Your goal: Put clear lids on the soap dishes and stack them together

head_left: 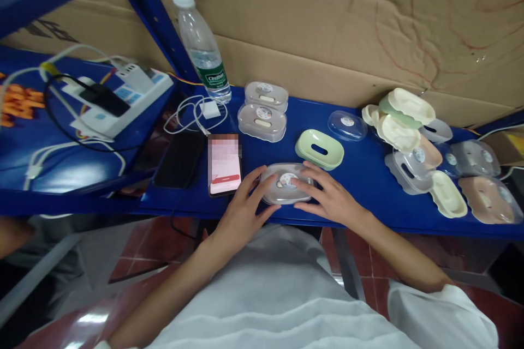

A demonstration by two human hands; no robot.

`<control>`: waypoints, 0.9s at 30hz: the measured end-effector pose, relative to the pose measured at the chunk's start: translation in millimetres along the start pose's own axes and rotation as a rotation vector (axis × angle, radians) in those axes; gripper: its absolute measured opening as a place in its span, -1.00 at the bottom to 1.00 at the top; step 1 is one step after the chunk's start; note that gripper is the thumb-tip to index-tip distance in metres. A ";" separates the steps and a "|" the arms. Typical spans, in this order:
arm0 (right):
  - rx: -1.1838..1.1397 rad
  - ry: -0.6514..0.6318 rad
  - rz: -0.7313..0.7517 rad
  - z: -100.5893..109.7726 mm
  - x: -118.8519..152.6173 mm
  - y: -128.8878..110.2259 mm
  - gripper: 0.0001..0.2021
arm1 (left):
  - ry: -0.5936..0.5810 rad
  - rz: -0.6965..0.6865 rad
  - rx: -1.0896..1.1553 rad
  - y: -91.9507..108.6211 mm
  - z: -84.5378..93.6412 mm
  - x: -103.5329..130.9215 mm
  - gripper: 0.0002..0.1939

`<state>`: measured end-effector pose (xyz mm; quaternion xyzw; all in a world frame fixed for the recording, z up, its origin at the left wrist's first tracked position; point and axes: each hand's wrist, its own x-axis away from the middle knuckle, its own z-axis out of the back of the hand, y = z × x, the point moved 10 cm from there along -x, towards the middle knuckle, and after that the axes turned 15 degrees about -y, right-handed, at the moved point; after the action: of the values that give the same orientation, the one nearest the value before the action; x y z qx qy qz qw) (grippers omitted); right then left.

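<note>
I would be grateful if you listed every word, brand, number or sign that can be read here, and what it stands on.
"C'estbon": on the green label of the water bottle; its smaller print is unreadable.
Dark letters on the cardboard, far left: blurred and partly hidden.
Round sticker on the clear-lidded box: too small.
Other lid stickers: too small.
Phone screen: pixelated, unreadable.

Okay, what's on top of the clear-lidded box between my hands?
The clear-lidded box has a pale round sticker on top. Your left hand and right hand have fingers over its ends, hiding the surface beneath them.
</note>
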<state>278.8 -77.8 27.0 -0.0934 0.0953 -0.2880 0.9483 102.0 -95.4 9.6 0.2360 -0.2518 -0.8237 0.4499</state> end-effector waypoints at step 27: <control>0.075 0.002 -0.303 17.3 17.8 68.6 -0.39 | 0.007 -0.130 -0.428 27.4 10.6 -15.3 -0.54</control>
<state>333.7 -29.8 25.5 -0.0710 0.0703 -0.4311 0.8968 119.9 -93.0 37.4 0.1537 -0.0538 -0.8848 0.4366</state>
